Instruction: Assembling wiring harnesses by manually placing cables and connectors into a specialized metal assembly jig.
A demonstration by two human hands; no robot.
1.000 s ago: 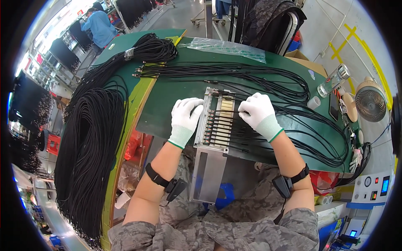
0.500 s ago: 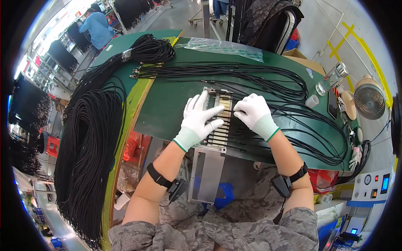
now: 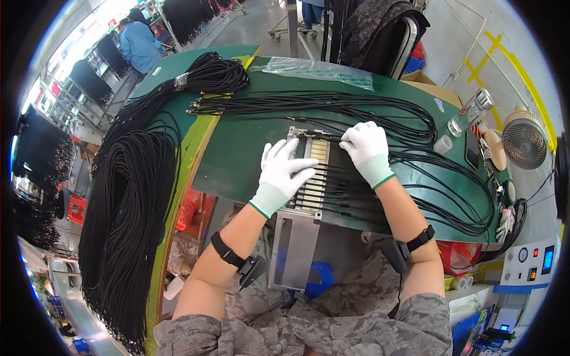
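Note:
A narrow metal fixture with a row of pale slots [image 3: 319,155] lies at the table's near edge. Several thin black cables [image 3: 338,185] sit side by side in its lower slots and trail off to the right. My left hand [image 3: 280,177], in a white glove, rests over the left side of the fixture with its fingers spread. Beyond the fixture's upper right, my gloved right hand [image 3: 366,145] has its fingertips pinched together on a black cable [image 3: 332,136]; the fingers partly hide the grip.
Bundled black cables [image 3: 127,207] cover the left side, with a long loop [image 3: 332,101] across the back. A clear bag [image 3: 314,72] lies at the far edge. To the right are a glass bottle [image 3: 469,113], a white cup [image 3: 442,144] and a fan [image 3: 523,137].
My right hand has moved up and slightly right, away from the middle slots. My left hand has shifted only slightly, staying over the fixture.

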